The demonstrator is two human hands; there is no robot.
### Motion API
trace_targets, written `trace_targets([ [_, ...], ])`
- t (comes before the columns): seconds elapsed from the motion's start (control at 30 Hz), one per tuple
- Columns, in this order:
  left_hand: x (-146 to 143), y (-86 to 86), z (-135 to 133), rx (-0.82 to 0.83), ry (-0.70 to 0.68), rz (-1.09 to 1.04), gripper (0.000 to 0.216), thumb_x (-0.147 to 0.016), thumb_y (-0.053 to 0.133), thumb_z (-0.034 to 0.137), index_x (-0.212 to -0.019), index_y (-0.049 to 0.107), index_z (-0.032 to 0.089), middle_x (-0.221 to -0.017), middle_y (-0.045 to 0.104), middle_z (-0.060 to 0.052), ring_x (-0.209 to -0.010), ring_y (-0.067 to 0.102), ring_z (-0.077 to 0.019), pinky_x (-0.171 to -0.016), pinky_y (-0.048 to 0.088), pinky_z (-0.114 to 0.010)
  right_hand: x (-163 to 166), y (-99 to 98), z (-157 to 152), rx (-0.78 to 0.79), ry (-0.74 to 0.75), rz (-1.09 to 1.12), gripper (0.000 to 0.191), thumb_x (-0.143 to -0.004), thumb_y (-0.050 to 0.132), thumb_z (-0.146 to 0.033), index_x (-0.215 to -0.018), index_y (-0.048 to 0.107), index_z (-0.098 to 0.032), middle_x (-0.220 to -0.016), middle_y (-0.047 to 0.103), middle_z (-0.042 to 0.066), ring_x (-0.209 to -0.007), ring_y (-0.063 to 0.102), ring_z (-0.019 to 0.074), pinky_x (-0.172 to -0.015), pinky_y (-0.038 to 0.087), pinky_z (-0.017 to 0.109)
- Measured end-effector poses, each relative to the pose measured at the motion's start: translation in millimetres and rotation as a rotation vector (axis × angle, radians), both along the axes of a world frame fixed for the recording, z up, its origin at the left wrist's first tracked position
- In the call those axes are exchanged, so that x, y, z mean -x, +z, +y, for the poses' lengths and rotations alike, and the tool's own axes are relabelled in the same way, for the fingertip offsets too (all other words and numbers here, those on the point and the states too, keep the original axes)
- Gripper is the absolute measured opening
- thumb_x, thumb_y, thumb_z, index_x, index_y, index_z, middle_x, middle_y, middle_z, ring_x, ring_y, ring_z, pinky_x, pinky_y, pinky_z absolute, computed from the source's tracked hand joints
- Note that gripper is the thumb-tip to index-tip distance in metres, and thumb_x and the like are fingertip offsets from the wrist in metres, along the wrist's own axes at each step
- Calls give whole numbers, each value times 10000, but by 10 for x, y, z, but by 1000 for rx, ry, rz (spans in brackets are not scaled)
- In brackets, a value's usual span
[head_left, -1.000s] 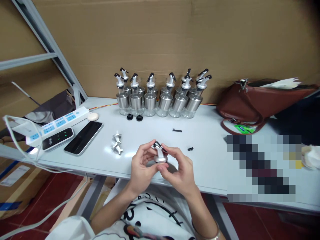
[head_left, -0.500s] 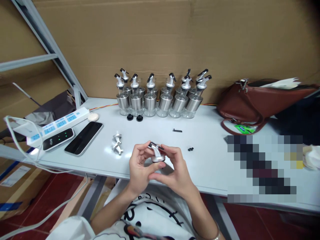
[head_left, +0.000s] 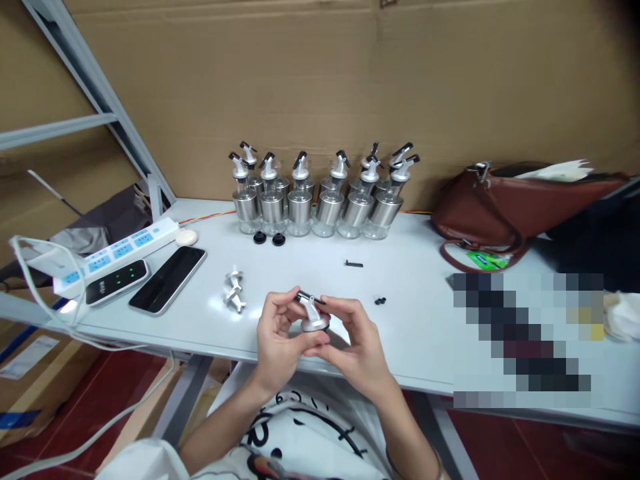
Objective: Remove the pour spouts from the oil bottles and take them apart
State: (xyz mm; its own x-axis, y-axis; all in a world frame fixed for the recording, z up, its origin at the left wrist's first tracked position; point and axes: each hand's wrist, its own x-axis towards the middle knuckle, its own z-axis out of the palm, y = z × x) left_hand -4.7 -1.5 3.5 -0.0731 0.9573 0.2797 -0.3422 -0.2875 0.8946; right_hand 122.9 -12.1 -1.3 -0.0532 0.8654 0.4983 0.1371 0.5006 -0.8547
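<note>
Both hands [head_left: 278, 341] [head_left: 361, 343] grip silver spout [head_left: 313, 321], black lever [head_left: 310, 298] uppermost; exact right-side contact hard to see.

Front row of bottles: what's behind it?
Behind the front row of bottles stands a second row, three silver spouts rising from it, then cardboard. The second row's lower parts are mostly covered by the front bottles.

A phone [head_left: 168, 281] lies near a white power strip [head_left: 123, 251].
</note>
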Motion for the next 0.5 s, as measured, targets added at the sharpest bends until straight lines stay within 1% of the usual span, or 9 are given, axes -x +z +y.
trace_targets([
  [0.07,16,-15,15,-20,-6,62,492,-623,837,288,-1046,592,234,-718,604,46,-674,637,-115,-689,525,-220,2,-22,2,13,-13,22,495,-712,802,-386,-1117,558,-236,-993,651,56,-921,658,208,-792,574,312],
  [0.13,50,21,39,-56,-70,198,484,-705,781,331,-1144,586,266,-836,621,17,-768,624,-118,-751,509,-223,4,-57,4,-5,-50,58,511,-710,807,-375,-1132,547,-248,-1020,649,56,-934,656,205,-813,572,316],
  [0.23,114,185,62,-176,-228,470,441,-871,573,440,-1286,526,298,-1029,575,-37,-930,568,-151,-854,478,-267,19,-108,9,-103,-151,77,514,-769,764,-346,-1209,509,-267,-1063,645,64,-892,668,184,-767,583,283],
  [0.27,130,259,67,-215,-260,556,426,-908,499,455,-1304,512,300,-1071,548,-50,-974,548,-164,-888,465,-288,26,-116,10,-159,-203,73,487,-805,732,-308,-1230,498,-265,-1079,642,75,-889,671,183,-751,586,278],
  [0.3,138,336,75,-242,-265,634,409,-931,445,452,-1302,516,295,-1099,522,-60,-1013,532,-175,-919,451,-307,33,-117,11,-213,-255,71,457,-837,695,-263,-1245,488,-258,-1090,640,87,-891,674,186,-739,587,279],
  [0.33,138,413,93,-259,-245,705,389,-942,424,436,-1284,532,284,-1120,502,-68,-1049,519,-186,-946,436,-324,39,-110,12,-261,-296,80,435,-862,656,-219,-1257,476,-250,-1096,639,98,-897,676,193,-734,588,288],
  [0.4,112,568,186,-287,-150,820,331,-935,448,377,-1215,574,253,-1144,482,-80,-1095,506,-207,-973,419,-349,44,-79,13,-325,-338,109,408,-891,592,-172,-1268,451,-237,-1062,652,102,-848,689,196,-713,590,309],
  [0.47,56,741,388,-345,-32,880,283,-916,474,311,-1161,587,225,-1129,497,-88,-1084,521,-217,-957,431,-358,36,-42,14,-353,-341,82,327,-908,547,-165,-1222,486,-233,-968,671,74,-736,689,177,-675,584,311],
  [0.5,21,844,533,-403,35,885,271,-912,467,281,-1147,586,216,-1102,515,-89,-1058,537,-217,-941,441,-357,28,-28,16,-368,-346,45,280,-911,533,-163,-1182,518,-232,-924,673,61,-696,681,169,-665,579,310],
])
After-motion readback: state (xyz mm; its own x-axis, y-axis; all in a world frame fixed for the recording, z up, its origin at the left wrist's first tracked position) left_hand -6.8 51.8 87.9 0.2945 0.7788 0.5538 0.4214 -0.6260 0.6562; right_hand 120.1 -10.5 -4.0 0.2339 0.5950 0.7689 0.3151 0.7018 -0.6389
